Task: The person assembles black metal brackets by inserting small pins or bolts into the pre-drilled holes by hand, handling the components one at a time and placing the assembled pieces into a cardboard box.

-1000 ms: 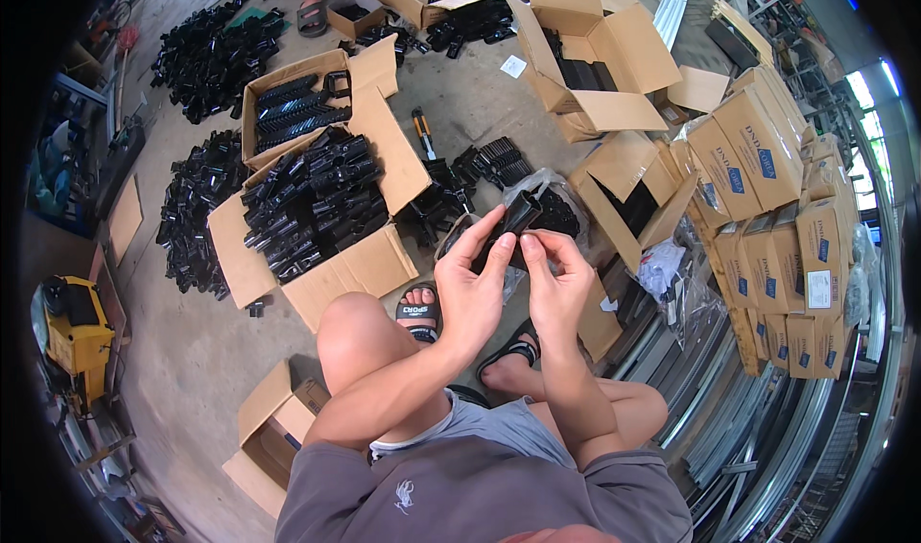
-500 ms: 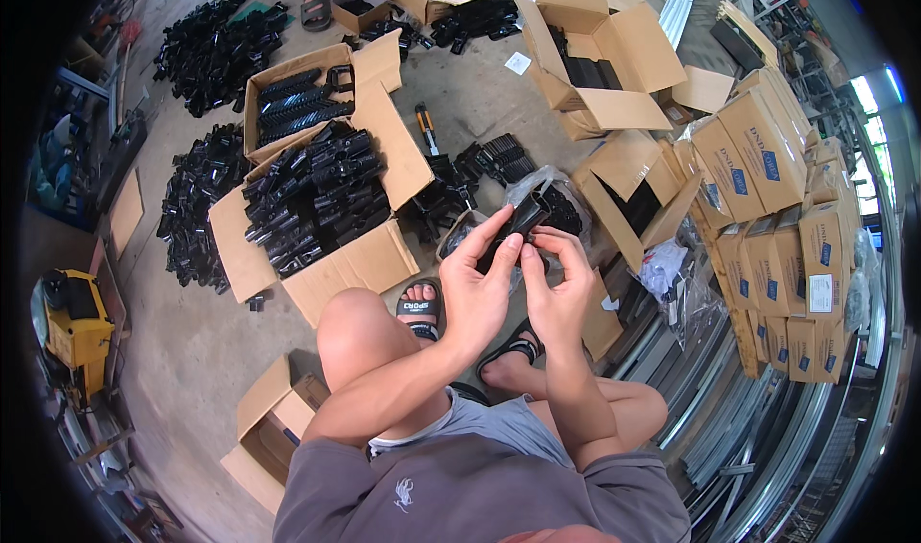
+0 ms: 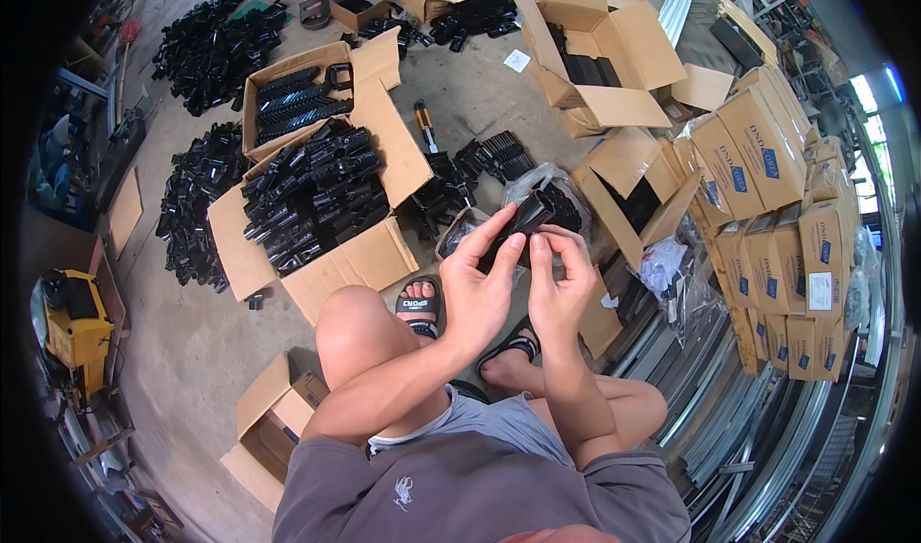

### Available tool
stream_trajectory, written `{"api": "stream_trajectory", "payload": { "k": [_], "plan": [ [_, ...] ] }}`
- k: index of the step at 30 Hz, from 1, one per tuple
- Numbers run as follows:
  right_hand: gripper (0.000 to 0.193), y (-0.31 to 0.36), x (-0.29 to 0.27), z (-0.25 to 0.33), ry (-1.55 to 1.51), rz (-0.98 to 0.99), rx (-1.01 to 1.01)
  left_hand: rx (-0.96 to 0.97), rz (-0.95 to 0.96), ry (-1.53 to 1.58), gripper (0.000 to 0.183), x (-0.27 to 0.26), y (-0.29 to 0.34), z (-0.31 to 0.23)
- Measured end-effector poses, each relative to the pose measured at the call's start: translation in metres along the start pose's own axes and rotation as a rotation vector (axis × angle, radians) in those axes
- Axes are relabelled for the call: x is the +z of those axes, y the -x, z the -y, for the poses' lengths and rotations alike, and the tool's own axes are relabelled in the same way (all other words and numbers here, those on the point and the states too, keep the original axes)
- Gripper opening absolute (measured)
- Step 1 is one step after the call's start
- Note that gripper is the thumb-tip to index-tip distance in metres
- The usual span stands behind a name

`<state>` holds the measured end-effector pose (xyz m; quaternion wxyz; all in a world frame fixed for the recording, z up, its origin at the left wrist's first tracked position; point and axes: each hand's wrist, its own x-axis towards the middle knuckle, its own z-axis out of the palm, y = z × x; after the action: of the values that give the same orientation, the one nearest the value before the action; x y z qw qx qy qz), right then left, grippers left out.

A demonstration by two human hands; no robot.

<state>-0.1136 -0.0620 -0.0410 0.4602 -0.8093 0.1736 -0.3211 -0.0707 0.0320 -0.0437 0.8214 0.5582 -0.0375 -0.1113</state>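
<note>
Above my knees, my left hand (image 3: 483,287) grips a short black tube-like part (image 3: 530,214), with fingers along its side and the thumb near its lower end. My right hand (image 3: 561,289) is closed at the part's lower right side, fingertips touching it and the thumb raised beside the left thumb. My fingers hide the part's lower end. Just beyond the hands, a clear plastic bag (image 3: 544,175) holds small black pieces. Rows of black parts (image 3: 503,157) lie on the floor behind it.
An open carton (image 3: 350,271) heaped with black parts stands left, with loose piles (image 3: 199,207) beside it. An orange-handled tool (image 3: 425,126) lies beyond. Stacked cartons (image 3: 753,174) and metal profiles (image 3: 691,404) line the right. Another person's sandaled foot (image 3: 315,11) shows at the far edge.
The black part has tilted slightly within my grip, and my right index finger and thumb have shifted a little against it. The surroundings look the same.
</note>
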Motion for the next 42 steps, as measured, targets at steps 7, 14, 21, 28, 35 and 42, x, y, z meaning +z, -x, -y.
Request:
{"api": "stream_trajectory", "payload": {
  "k": [7,14,21,28,35,42],
  "plan": [
    [0.013,0.003,0.007,-0.007,-0.307,-0.065,0.189,-0.038,0.007,0.023,0.035,0.001,0.001,-0.001],
    [0.011,0.000,0.008,-0.003,-0.132,-0.041,0.122,0.012,-0.023,0.005,0.035,-0.002,0.001,0.005],
    [0.015,0.006,0.006,0.002,-0.243,-0.032,0.135,-0.060,0.054,-0.049,0.037,-0.003,0.001,-0.002],
    [0.014,0.006,0.006,0.001,-0.212,-0.019,0.184,-0.051,0.050,-0.031,0.036,-0.002,0.001,0.001],
    [0.020,0.007,0.006,-0.010,-0.213,0.042,0.188,0.016,-0.041,-0.038,0.033,0.001,0.000,0.002],
    [0.018,0.011,0.009,-0.004,-0.310,0.031,0.207,0.027,-0.050,-0.079,0.033,-0.002,0.002,0.004]
  ]
}}
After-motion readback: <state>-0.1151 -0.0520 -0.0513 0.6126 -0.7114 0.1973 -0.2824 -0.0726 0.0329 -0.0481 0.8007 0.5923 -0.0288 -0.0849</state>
